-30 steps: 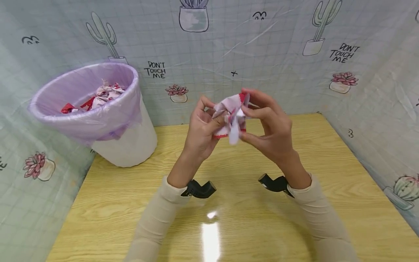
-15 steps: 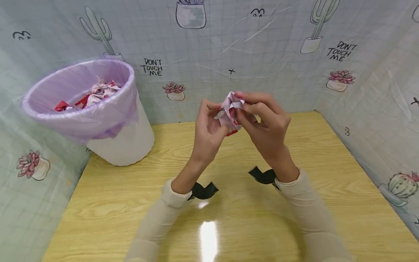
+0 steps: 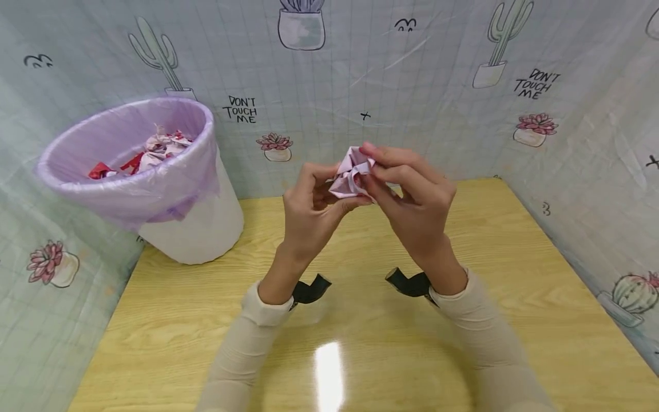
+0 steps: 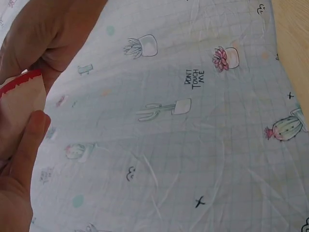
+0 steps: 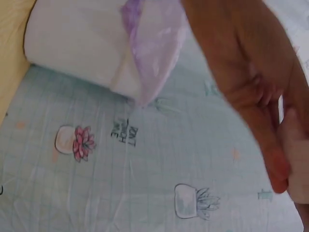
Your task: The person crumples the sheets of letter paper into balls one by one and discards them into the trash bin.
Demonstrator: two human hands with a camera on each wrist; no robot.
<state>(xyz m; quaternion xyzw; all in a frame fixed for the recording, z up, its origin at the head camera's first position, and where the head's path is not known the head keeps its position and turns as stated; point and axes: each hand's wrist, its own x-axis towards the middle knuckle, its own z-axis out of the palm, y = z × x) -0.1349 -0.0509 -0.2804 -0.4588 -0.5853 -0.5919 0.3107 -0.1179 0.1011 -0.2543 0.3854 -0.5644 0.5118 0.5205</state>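
Note:
A folded, creased piece of pale pinkish paper is held up over the table between both hands. My left hand grips its left side and underside, with the thumb along the bottom. My right hand pinches its right side between thumb and fingers. Inward folds show on the face toward me, with a touch of red near the right fingertips. In the left wrist view the paper has a red band along one edge. Only a pale bit of the paper shows at the edge of the right wrist view.
At the left stands a white bin lined with a purple plastic bag. Crumpled red and white scraps lie inside it. The wooden table is bordered by a hanging cactus-print sheet.
The loose, crumpled paper is now folded into a more compact, angular form. Both hands have drawn closer together around it, and the left hand has turned its thumb beneath it.

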